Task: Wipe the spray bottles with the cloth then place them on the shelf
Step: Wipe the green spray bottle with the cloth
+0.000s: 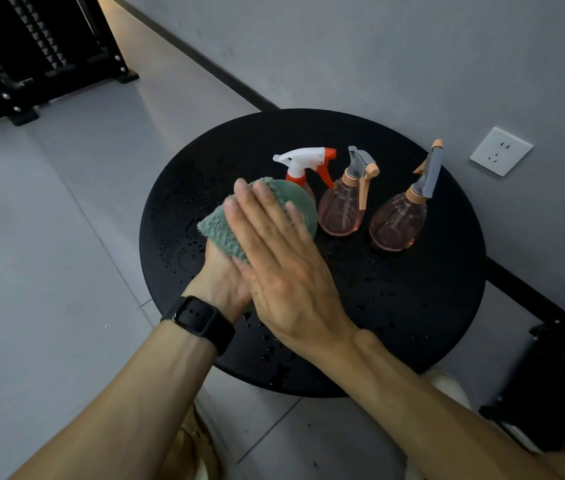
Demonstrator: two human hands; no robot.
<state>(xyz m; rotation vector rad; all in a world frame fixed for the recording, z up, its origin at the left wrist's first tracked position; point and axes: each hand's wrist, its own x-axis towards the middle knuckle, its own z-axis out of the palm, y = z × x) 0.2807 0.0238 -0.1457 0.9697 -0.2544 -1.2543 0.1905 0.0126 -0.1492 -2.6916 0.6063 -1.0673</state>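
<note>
Centre frame: my right hand, fingers straight, presses the cloth on the green bottle; my left hand grips beneath it. Risk: the wet counter lets it slide into the pink bottles.

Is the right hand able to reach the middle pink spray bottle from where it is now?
Probably yes. The right hand presses the cloth on the green bottle; the middle pink bottle stands just beside, nothing between them.
</note>
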